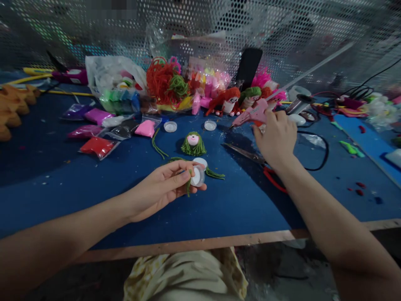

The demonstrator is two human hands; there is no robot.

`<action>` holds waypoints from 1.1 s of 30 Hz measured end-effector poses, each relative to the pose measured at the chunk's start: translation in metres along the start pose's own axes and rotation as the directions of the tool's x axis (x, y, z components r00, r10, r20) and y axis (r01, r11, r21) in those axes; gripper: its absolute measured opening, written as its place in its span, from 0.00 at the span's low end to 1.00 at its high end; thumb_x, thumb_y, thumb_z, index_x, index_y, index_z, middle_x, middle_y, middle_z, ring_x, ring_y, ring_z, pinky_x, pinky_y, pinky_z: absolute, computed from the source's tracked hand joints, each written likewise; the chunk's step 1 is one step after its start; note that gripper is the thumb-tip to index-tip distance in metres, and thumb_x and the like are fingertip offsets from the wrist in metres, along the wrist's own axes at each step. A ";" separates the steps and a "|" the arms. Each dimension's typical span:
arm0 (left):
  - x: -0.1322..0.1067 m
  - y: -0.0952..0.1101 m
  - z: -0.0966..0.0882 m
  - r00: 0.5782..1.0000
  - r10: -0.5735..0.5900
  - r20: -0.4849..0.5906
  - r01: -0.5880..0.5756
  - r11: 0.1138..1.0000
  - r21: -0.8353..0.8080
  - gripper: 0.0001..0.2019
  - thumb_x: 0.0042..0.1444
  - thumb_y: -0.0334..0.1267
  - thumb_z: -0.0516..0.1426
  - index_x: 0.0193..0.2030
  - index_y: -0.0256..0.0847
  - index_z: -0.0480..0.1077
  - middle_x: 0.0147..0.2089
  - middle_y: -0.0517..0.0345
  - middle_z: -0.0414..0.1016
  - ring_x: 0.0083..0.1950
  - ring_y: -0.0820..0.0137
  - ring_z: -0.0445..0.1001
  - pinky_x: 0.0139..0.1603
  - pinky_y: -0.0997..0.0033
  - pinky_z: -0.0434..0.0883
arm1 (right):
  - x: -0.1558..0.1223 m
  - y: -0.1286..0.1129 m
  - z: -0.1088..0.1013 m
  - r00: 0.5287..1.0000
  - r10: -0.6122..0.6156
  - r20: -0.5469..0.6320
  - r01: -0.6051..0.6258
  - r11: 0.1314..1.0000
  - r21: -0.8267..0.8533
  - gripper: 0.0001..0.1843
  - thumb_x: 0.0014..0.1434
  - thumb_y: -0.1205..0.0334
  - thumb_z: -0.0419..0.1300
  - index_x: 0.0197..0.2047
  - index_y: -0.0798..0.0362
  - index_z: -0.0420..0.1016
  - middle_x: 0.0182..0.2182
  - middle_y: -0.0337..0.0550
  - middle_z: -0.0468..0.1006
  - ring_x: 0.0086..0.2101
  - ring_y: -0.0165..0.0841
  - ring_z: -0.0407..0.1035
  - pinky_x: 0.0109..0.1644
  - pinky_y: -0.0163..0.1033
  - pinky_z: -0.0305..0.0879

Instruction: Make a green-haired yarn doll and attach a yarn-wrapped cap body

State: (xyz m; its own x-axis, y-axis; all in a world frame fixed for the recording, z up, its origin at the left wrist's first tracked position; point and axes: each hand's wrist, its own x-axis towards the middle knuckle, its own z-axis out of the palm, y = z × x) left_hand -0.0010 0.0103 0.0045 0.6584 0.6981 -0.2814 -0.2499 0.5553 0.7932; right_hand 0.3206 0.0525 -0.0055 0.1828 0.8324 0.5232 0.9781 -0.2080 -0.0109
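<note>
Over the blue table, my left hand (173, 179) pinches a small clear plastic cap (198, 176) together with a short piece of green yarn (188, 189). My right hand (277, 136) grips a pink hot glue gun (250, 115), its nozzle pointing down and left near the tabletop. A long clear glue stick (316, 67) juts from the gun's back end. Beyond my left hand lies a doll head (193, 140) with a pink face and green yarn hair. More green yarn strands (215, 173) and a white disc (200, 162) are beside my fingers. Scissors (246, 154) with red handles lie beneath my right forearm.
Two clear caps (170, 126) sit behind the doll head. Bags of coloured clay (98, 146) lie to the left. Orange yarn (161, 81), finished yarn-haired dolls (228, 101) and a dark phone-like slab (249, 65) line the back. A black cable loop (327, 150) is at right.
</note>
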 end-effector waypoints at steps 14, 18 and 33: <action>0.001 0.002 0.000 0.996 0.095 0.002 -0.094 0.994 -0.054 0.04 0.63 0.39 0.65 0.40 0.42 0.81 0.48 0.55 0.83 0.44 0.70 0.85 0.40 0.81 0.78 | -0.014 -0.014 -0.019 0.986 0.062 -0.155 -0.033 0.983 0.180 0.22 0.65 0.52 0.52 0.56 0.58 0.64 0.48 0.66 0.73 0.53 0.57 0.71 0.54 0.62 0.68; 0.002 0.001 0.000 0.994 0.107 0.007 -0.107 0.992 -0.061 0.04 0.64 0.37 0.64 0.39 0.41 0.81 0.48 0.56 0.82 0.45 0.70 0.85 0.41 0.81 0.78 | -0.029 -0.025 -0.024 0.978 -0.004 -0.208 0.068 0.950 0.304 0.21 0.60 0.47 0.58 0.51 0.51 0.64 0.40 0.54 0.72 0.41 0.50 0.73 0.45 0.57 0.72; 0.002 0.000 0.001 0.996 0.077 -0.033 -0.078 0.996 -0.046 0.05 0.62 0.38 0.66 0.41 0.40 0.80 0.50 0.55 0.81 0.45 0.69 0.83 0.44 0.75 0.75 | -0.054 -0.033 -0.030 0.959 -0.201 -0.198 0.251 0.929 0.272 0.25 0.63 0.53 0.57 0.61 0.50 0.63 0.51 0.63 0.76 0.51 0.57 0.75 0.49 0.61 0.74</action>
State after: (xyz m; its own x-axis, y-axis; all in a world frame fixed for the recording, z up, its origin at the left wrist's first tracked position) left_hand 0.0014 0.0114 0.0050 0.6136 0.7532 -0.2371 -0.3334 0.5192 0.7869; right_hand 0.2752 -0.0013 -0.0076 -0.0408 0.7387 0.6728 0.9816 0.1553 -0.1110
